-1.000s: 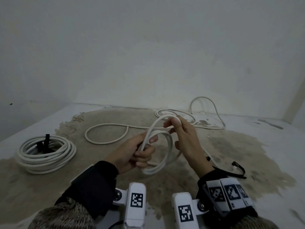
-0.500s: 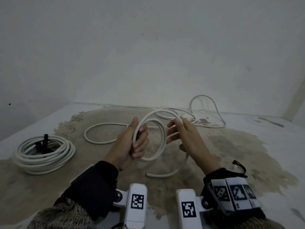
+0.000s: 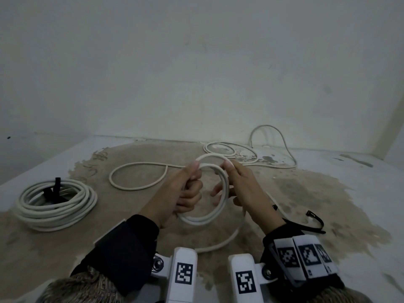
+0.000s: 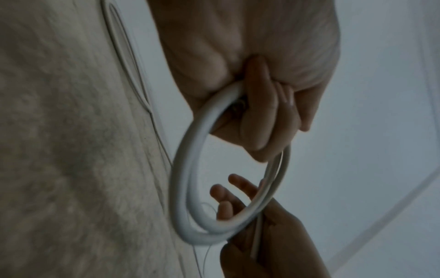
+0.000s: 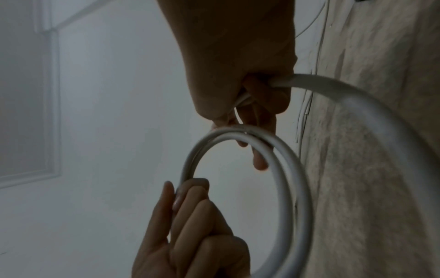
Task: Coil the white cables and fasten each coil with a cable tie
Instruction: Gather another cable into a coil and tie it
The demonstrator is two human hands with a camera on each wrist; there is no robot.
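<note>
Left hand (image 3: 175, 193) fingers curled tight round a small two-loop coil of white cable (image 3: 223, 189), held above the stained floor (image 3: 306, 193). Right hand (image 3: 242, 189) pinches the coil's top, lower fingers spread, possibly loose. Tied coil (image 3: 54, 202) lies left.
</note>
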